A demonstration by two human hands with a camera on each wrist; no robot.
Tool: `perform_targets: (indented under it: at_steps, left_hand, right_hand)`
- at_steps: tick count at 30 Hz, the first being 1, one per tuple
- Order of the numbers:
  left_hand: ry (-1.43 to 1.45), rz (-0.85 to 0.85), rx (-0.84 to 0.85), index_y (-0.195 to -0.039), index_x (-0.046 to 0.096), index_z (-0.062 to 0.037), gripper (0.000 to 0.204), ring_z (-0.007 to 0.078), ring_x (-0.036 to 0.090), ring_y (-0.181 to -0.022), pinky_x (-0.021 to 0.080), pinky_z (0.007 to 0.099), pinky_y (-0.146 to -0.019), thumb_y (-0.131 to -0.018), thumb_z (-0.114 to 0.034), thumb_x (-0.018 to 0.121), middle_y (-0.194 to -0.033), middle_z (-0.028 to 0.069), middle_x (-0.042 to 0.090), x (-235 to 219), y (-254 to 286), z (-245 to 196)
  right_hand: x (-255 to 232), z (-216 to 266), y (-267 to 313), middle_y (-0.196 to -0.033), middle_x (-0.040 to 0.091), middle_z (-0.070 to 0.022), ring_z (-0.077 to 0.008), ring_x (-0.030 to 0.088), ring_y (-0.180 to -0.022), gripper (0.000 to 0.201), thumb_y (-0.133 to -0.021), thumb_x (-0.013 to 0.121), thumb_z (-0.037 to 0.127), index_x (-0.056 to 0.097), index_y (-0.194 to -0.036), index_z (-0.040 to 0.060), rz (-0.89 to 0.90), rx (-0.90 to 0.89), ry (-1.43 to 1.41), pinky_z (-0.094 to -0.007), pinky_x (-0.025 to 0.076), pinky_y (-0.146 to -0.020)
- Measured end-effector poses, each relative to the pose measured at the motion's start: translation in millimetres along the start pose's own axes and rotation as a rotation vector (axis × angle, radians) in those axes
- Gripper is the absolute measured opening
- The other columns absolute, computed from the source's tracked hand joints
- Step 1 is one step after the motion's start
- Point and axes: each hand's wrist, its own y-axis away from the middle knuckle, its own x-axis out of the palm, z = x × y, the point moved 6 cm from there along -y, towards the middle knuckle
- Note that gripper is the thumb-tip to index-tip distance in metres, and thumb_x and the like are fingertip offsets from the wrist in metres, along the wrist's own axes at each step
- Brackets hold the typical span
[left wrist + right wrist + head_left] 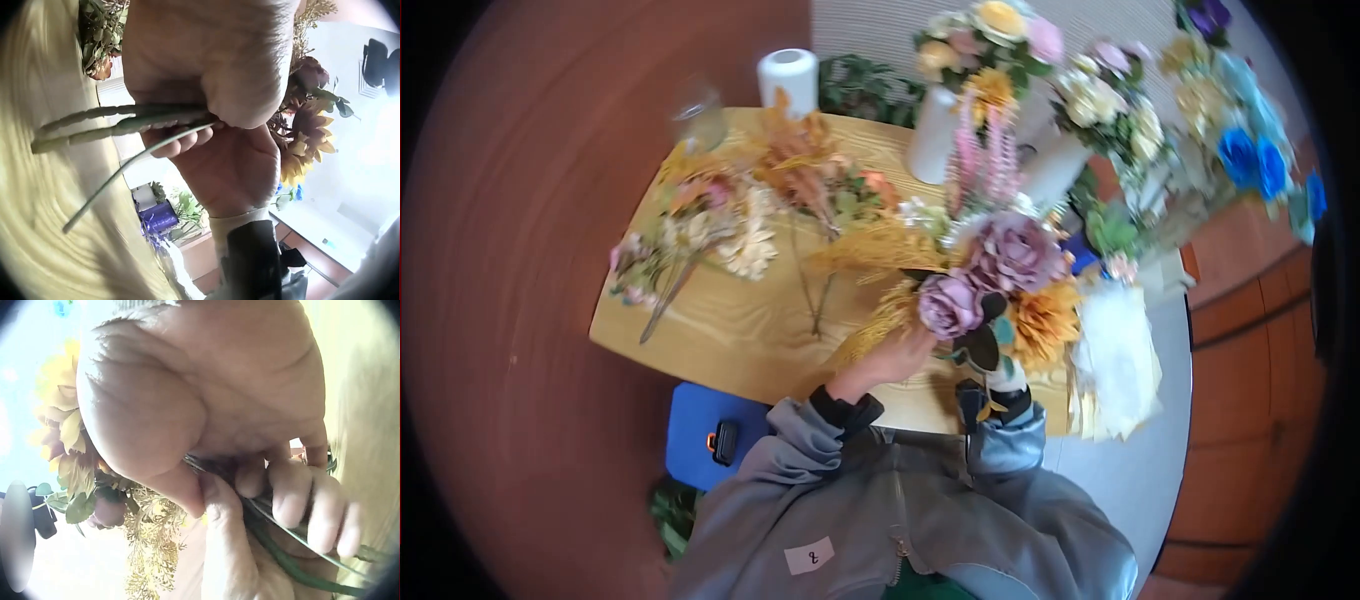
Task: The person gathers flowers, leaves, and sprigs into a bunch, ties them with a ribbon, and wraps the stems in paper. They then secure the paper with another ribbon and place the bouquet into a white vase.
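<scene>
Both hands meet at the stems of an artificial flower bouquet above the near side of the table. Two purple roses (1012, 250), an orange flower (1045, 322) and yellow sprigs (880, 250) make up its head. My left hand (895, 356) comes in from the left below the blooms; its fingers grip the green stems (119, 128), whose cut ends point toward the tabletop. Opposite it, my right hand (212, 394) curls its fingers around the stems, touching the left thumb (222, 506). Leaves and blooms cover much of the right hand in the head view.
On the wooden table (730, 320), loose flower stems (710, 225) and orange foliage (800, 150) lie at left. White vases with flowers (935, 130) stand at the back right. Wrapping sheets (1115, 360) lie at the right edge. A blue stool (700, 425) stands below left.
</scene>
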Motion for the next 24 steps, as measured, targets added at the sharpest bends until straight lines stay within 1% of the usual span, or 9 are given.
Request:
perform_targets:
  at_steps: [2, 4, 8, 13, 15, 17, 21, 23, 24]
  left_hand:
    - [0.19, -0.189, -0.016, -0.106, 0.045, 0.0004, 0.027, 0.0259, 0.047, -0.101, 0.037, 0.0368, -0.085, -0.081, -0.007, 0.041, -0.107, 0.0146, 0.049, -14, 3, 0]
    - [0.495, 0.13, -0.33, -0.11, 0.041, -0.0047, 0.029, 0.0223, 0.056, -0.074, 0.045, 0.0326, -0.062, -0.088, -0.024, 0.041, -0.09, 0.0138, 0.053, 3, 8, 14]
    - [0.35, 0.033, -0.116, -0.108, 0.044, -0.0066, 0.026, 0.0153, 0.052, -0.065, 0.043, 0.0288, -0.06, -0.088, -0.023, 0.043, -0.08, 0.0071, 0.052, -1, 0, 5]
    - [0.861, 0.179, -0.447, -0.083, 0.046, -0.0053, 0.014, 0.0052, 0.032, -0.053, 0.029, 0.021, -0.05, -0.085, -0.006, 0.032, -0.059, -0.0042, 0.033, 16, -12, -9]
    - [0.876, 0.18, -0.35, -0.082, 0.044, -0.0052, 0.015, 0.0053, 0.031, -0.053, 0.028, 0.0203, -0.05, -0.087, -0.01, 0.03, -0.059, -0.0045, 0.033, 17, -18, -15]
    - [0.893, 0.186, -0.263, -0.081, 0.043, -0.0051, 0.017, 0.0053, 0.031, -0.053, 0.027, 0.0196, -0.05, -0.088, -0.013, 0.029, -0.059, -0.0047, 0.033, 22, -20, -14]
    - [1.042, 0.194, -0.306, -0.089, 0.042, -0.0063, 0.014, 0.006, 0.03, -0.052, 0.026, 0.0196, -0.048, -0.09, -0.017, 0.034, -0.068, -0.0029, 0.035, 37, -24, -9]
    - [1.062, 0.176, -0.372, -0.092, 0.041, -0.0068, 0.012, 0.0064, 0.03, -0.053, 0.026, 0.0197, -0.048, -0.091, -0.016, 0.033, -0.07, -0.0022, 0.035, 40, -27, -18]
    - [1.043, 0.146, -0.39, -0.095, 0.041, -0.0071, 0.012, 0.0068, 0.03, -0.053, 0.026, 0.0198, -0.048, -0.091, -0.016, 0.033, -0.071, -0.0017, 0.034, 39, -28, -21]
  right_hand:
    - [-13, 27, -19, -0.116, 0.047, -0.0073, -0.023, 0.043, -0.109, 0.048, -0.073, 0.057, 0.023, 0.042, -0.117, 0.0088, 0.151, -0.056, 0.147, -0.0347, 0.029, -0.098]
    - [-38, 76, -41, -0.115, 0.047, -0.0073, -0.0235, 0.042, -0.109, 0.045, -0.074, 0.056, 0.024, 0.043, -0.115, 0.0097, 0.377, 0.136, -0.407, -0.0346, 0.031, -0.096]
    - [-34, 78, -37, -0.114, 0.048, -0.0076, -0.0234, 0.043, -0.107, 0.039, -0.077, 0.052, 0.025, 0.045, -0.112, 0.0103, 0.617, 0.22, -0.429, -0.0351, 0.034, -0.093]
    - [-29, 47, -28, -0.112, 0.047, -0.0096, -0.0243, 0.044, -0.105, 0.039, -0.078, 0.052, 0.023, 0.042, -0.112, 0.0096, 0.433, 0.07, -0.293, -0.0351, 0.036, -0.091]
    - [-33, 51, -21, -0.11, 0.049, -0.01, -0.0243, 0.046, -0.104, 0.034, -0.078, 0.053, 0.022, 0.047, -0.108, 0.0082, 0.19, -0.358, 0.093, -0.0341, 0.037, -0.089]
    - [-58, 73, -44, -0.109, 0.052, -0.0105, -0.0249, 0.047, -0.104, 0.034, -0.079, 0.052, 0.021, 0.047, -0.11, 0.0067, 0.383, -0.04, -0.333, -0.0341, 0.038, -0.089]
    - [-99, 108, -52, -0.1, 0.056, -0.0116, -0.0253, 0.055, -0.093, 0.03, -0.082, 0.051, 0.02, 0.048, -0.106, 0.0023, -0.067, -0.518, 0.103, -0.0333, 0.044, -0.081]
    - [-55, 80, -43, -0.087, 0.059, -0.014, -0.0224, 0.061, -0.073, 0.025, -0.086, 0.049, 0.021, 0.049, -0.099, -0.0009, 0.734, 0.507, -1.309, -0.0289, 0.048, -0.067]
    - [-43, 69, -44, -0.074, 0.06, -0.0137, -0.0196, 0.062, -0.06, 0.027, -0.089, 0.046, 0.022, 0.046, -0.1, -0.0022, 0.688, 0.424, -1.279, -0.0256, 0.049, -0.058]
